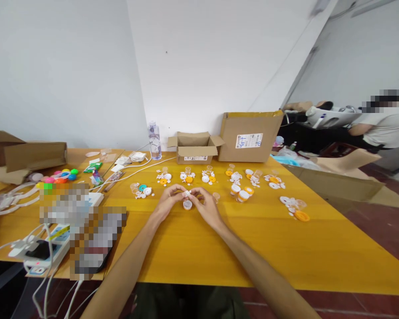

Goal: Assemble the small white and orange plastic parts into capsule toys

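**Two hands meet at a small white piece**

Both forearms stretch forward over the bench, slanting inward until the hands meet just beyond a small round container. From the container's left, the left hand arches over with curled fingers, thumb and fingertips pinched narrow on the white piece. The right hand mirrors it from the container's right, its fingertips drawn narrow on the same piece. That piece lies between both hands, just past the container; whether the two touch, I cannot tell. Capped jars stand right of the container.
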{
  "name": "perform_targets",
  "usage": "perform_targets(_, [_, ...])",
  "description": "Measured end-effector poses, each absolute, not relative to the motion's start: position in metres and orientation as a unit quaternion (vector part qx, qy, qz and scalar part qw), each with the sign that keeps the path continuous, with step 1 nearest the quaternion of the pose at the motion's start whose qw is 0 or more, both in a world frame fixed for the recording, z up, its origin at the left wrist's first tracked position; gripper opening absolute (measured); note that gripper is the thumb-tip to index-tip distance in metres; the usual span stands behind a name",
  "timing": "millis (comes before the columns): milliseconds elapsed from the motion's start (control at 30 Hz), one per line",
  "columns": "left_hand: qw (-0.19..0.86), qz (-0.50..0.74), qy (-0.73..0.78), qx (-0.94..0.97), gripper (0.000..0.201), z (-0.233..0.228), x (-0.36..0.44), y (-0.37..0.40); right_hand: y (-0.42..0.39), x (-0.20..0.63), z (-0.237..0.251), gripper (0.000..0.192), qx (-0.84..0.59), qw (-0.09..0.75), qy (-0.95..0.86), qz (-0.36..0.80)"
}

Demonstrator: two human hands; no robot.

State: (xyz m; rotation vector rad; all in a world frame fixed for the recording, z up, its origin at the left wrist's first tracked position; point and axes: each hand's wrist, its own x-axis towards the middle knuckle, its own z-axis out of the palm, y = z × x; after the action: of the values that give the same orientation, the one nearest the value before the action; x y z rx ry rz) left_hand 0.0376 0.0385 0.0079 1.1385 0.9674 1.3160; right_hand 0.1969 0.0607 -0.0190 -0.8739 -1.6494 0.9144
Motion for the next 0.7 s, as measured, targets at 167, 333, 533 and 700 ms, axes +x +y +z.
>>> perform_targets(167, [0.537,0.544,0.417,0.492,0.023,0.0062,0.0372,0.039,0.0591,0.1964,-0.0155,0.018,-0.35,0.509,-0.682,0.391])
perform_targets(333, [0.536,0.54,0.42,0.495,0.026,0.0071,0.0372,0.0382,0.0584,0.1952,-0.0153,0.023,-0.352,0.505,-0.675,0.406])
perform_targets(533, [0.541,0.54,0.411,0.497,0.026,0.0076,0.0373,0.0372,0.0587,0.1949,-0.0155,0.028,-0.359,0.503,-0.656,0.434])
perform_targets(700, [0.533,0.538,0.414,0.506,0.026,0.0067,0.0368,0.0385,0.0596,0.1951,-0.0169,0.033,-0.357,0.504,-0.635,0.464])
